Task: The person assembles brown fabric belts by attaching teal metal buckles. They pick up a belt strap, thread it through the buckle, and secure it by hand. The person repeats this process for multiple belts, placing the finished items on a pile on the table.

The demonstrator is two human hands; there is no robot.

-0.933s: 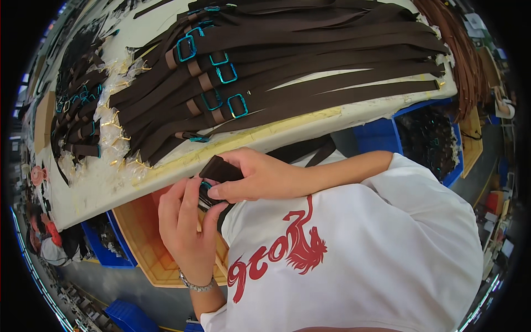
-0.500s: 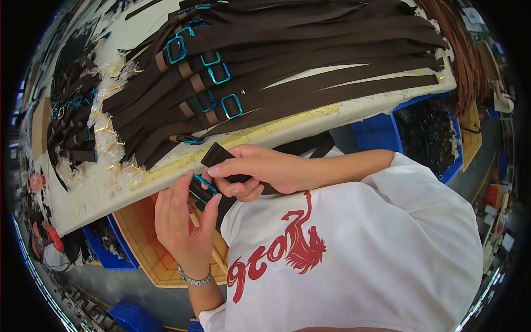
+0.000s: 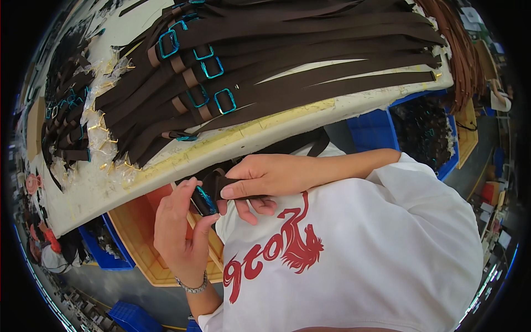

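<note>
Between the fingertips and thumb of my left hand point(image 3: 180, 229) sits a rectangular buckle point(image 3: 206, 200) with a shiny blue film on its edges. A dark brown webbing strap point(image 3: 212, 181) runs at the buckle, bent over beside it. My right hand point(image 3: 263, 176) pinches that strap between thumb and fingers, close to my left fingertips. Whether the strap's end is through the buckle is hard to make out. Both hands are in front of my chest, just off the table's near edge. Similar straps point(image 3: 310, 50) lie on the table, several with blue-filmed buckles point(image 3: 225, 102).
The pale table point(image 3: 260, 131) slants across ahead of me. Strap ends in clear plastic wrap point(image 3: 99, 119) and more dark straps point(image 3: 69, 119) lie on its left. Brown straps point(image 3: 459, 55) hang at the far right. Below stand a wooden crate point(image 3: 146, 243) and blue bins point(image 3: 373, 135).
My right hand has drawn the strap downward, so its end no longer sticks up above my thumb. The strap now bends beside the buckle. My left hand still grips the buckle.
</note>
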